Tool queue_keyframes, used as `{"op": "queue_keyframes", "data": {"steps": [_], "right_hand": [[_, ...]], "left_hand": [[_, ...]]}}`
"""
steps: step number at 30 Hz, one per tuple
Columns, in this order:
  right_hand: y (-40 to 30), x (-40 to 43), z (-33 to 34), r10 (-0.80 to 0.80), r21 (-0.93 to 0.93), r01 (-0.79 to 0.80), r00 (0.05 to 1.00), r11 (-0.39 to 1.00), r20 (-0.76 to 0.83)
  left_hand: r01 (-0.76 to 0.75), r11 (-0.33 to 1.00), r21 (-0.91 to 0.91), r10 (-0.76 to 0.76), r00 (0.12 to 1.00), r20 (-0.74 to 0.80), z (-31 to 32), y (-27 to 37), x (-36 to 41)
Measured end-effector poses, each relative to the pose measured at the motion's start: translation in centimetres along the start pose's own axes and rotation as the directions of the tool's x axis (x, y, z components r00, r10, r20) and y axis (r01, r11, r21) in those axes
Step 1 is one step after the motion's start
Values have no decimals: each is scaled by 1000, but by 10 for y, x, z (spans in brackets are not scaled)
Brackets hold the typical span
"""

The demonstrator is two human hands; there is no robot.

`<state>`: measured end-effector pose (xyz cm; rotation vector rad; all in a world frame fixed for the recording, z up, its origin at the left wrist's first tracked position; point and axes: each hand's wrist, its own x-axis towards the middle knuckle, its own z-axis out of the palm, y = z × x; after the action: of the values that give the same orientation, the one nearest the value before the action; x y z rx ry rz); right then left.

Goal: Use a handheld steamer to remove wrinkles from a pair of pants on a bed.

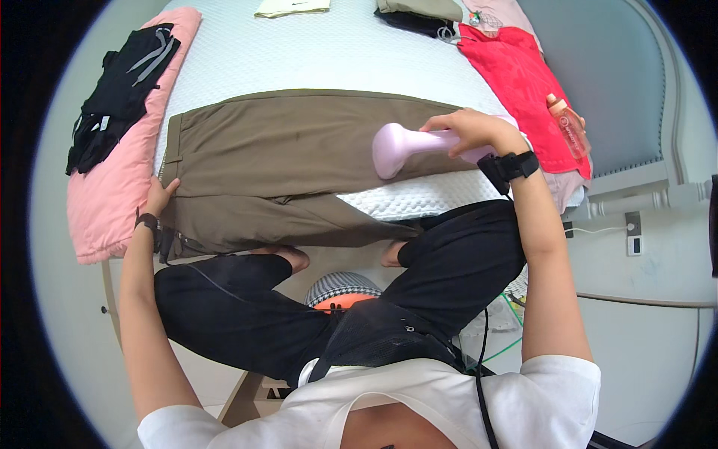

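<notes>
Olive-brown trousers (pixel 269 149) lie sideways across the bed before me, with the waistband at the left. One leg lies along the bed, and the nearer leg hangs over its front edge. At the waist end, my left hand (pixel 161 195) pinches the trousers' edge, thumb on top and the other fingers mostly hidden. My right hand (pixel 474 132) grips the handle of a lilac handheld appliance (pixel 391 150), which looks like a garment steamer. Its wide head points left over the upper trouser leg; whether it touches the cloth I cannot tell.
Black clothing with grey drawstrings (pixel 120 95) rests on a folded pink quilt (pixel 112 207) at left. On the right lie a red garment (pixel 519 84) and an orange bottle (pixel 569 126), beside the padded headboard (pixel 611 84). Folded clothes (pixel 418 17) sit at the far side.
</notes>
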<state>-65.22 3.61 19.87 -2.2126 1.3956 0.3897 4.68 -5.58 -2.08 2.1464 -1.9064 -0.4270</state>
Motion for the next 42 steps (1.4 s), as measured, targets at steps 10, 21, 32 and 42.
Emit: {"op": "queue_keyframes", "data": {"steps": [10,21,32,42], "right_hand": [[30,-33,3,152,40,-151,988,988,-23],[-29,35,2,-127,43,126,991,991,37],[-12,19,-4,46,57,-52,995,997,94],[-5,23,-1,-99,114,92,993,989,57]], "left_hand": [[18,999,27,-18,1000,23,-1,-2,3],[-598,789,141,602,798,15,-14,149,-18],[-546,801,247,340,754,563,3,218,-55],[-567,780,263,397,774,493,0,226,-54]]}}
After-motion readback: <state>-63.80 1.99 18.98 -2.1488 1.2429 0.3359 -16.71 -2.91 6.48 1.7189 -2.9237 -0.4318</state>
